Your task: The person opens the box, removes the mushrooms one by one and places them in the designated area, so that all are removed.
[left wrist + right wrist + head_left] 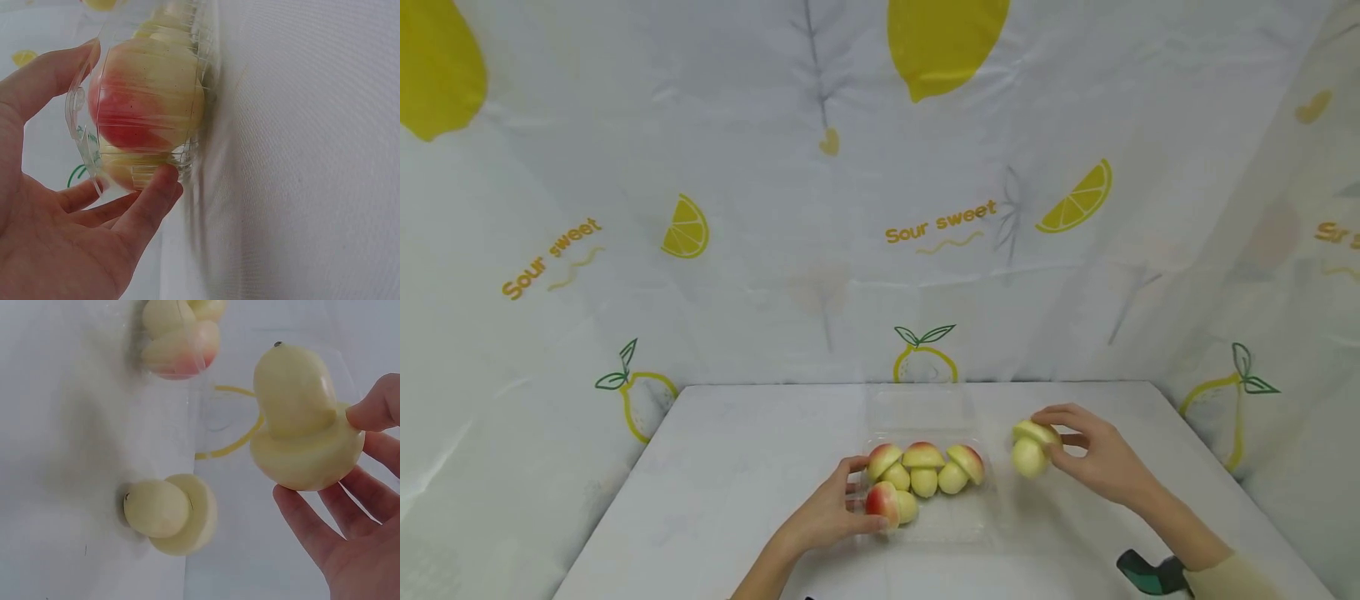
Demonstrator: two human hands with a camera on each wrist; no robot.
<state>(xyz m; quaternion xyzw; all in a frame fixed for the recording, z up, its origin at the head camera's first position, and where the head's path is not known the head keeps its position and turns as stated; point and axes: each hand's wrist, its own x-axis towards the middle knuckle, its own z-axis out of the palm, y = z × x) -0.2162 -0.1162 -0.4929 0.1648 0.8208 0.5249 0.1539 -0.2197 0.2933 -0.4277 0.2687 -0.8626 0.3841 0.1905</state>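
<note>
Four mushroom-shaped, pale yellow pieces blushed with red sit in a clear plastic box, three along the back and one at front left; its transparent lid lies open behind. The left hand grips the box's left side, thumb and fingers spread around it. Right of the box, the right hand holds a pale yellow-green mushroom shape above the white table, thumb and fingertips clamped on its cap. Another cream-yellow mushroom shape stands nearby.
</note>
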